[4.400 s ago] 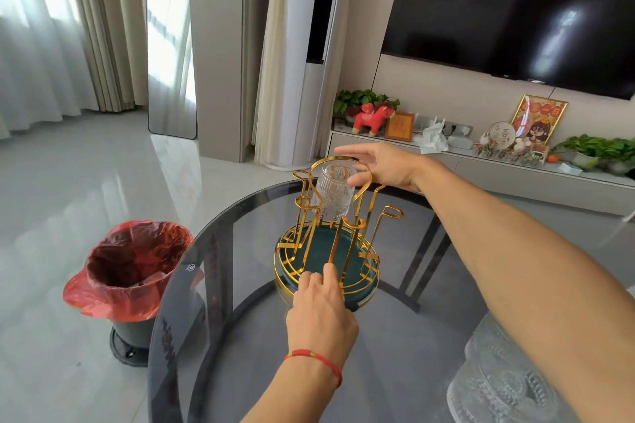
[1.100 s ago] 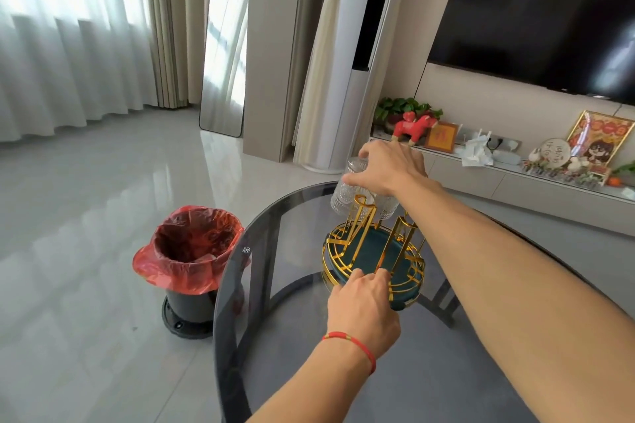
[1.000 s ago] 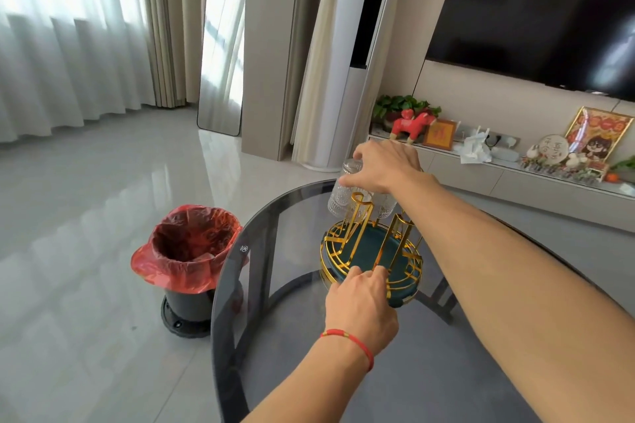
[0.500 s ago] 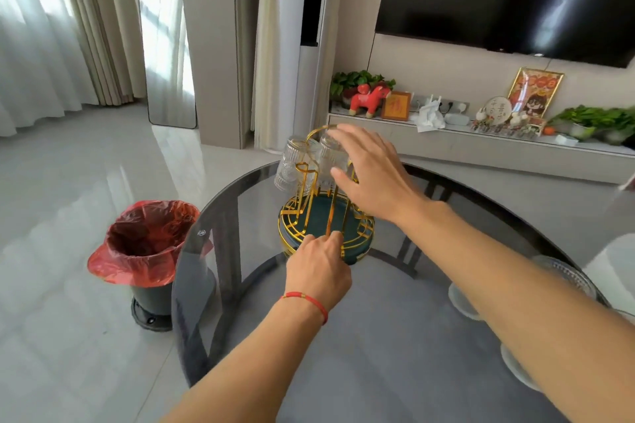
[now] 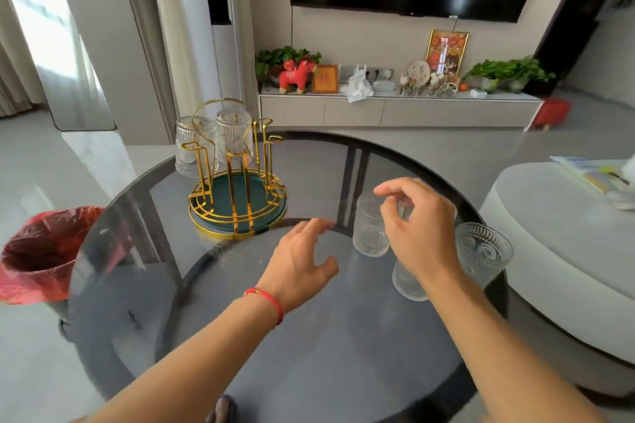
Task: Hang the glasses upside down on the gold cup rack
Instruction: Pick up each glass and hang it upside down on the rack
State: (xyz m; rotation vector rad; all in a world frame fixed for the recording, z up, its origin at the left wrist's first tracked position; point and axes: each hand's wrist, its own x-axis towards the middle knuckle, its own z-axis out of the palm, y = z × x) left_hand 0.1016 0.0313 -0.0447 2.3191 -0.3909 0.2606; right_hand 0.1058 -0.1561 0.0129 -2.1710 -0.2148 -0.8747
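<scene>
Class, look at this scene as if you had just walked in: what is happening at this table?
A person is loading a gold cup rack on a round glass table. Two glasses already hang upside down on its prongs. The right hand is closing on an upright glass that stands on the table, seemingly the next one to hang. The left hand hovers open, holding nothing. Two more glasses wait nearby, one partly hidden by the right wrist.
</scene>
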